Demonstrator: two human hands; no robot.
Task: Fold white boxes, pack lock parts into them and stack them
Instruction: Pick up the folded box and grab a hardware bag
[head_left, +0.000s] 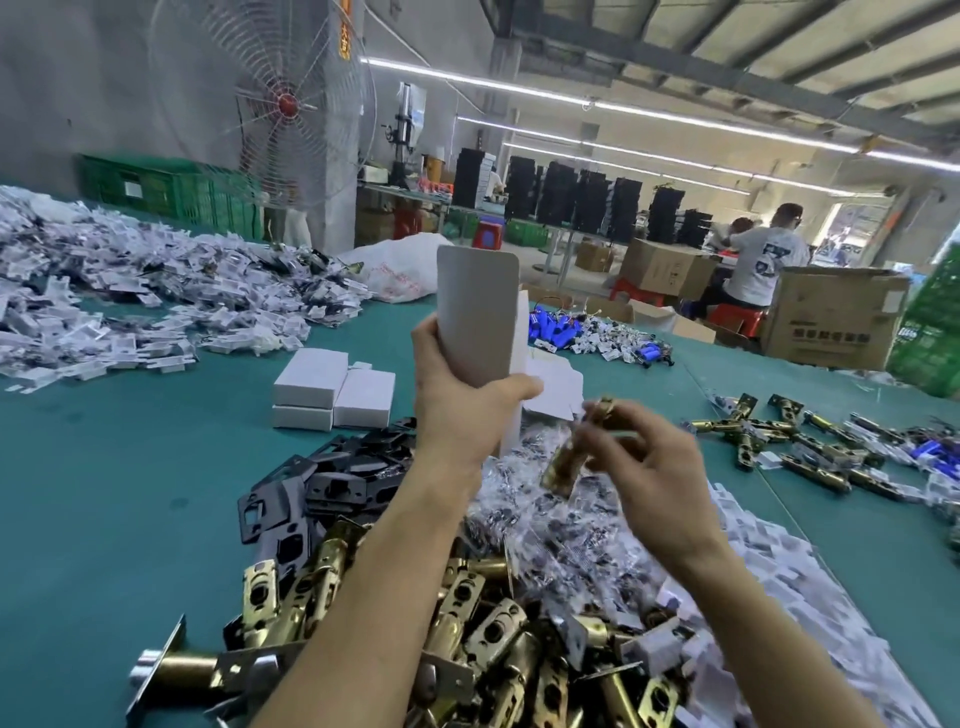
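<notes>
My left hand (462, 410) grips an open white box (480, 312) upright above the table, its flap standing up. Just right of the box, my right hand (644, 467) holds a brass latch bolt (571, 457), blurred and tilted. Three closed white boxes (332, 389) sit stacked together on the green table (130, 493) to the left. Below my arms lies a heap of brass latches (483, 639), beside black strike plates (322, 488) and small clear bags of screws (561, 525).
A wide pile of white bagged parts (130, 296) covers the table's far left. More brass latches (810, 447) lie at the right, and blue parts (561, 327) farther back. Cardboard cartons (831, 322) and a seated person (758, 265) are beyond the table's far edge.
</notes>
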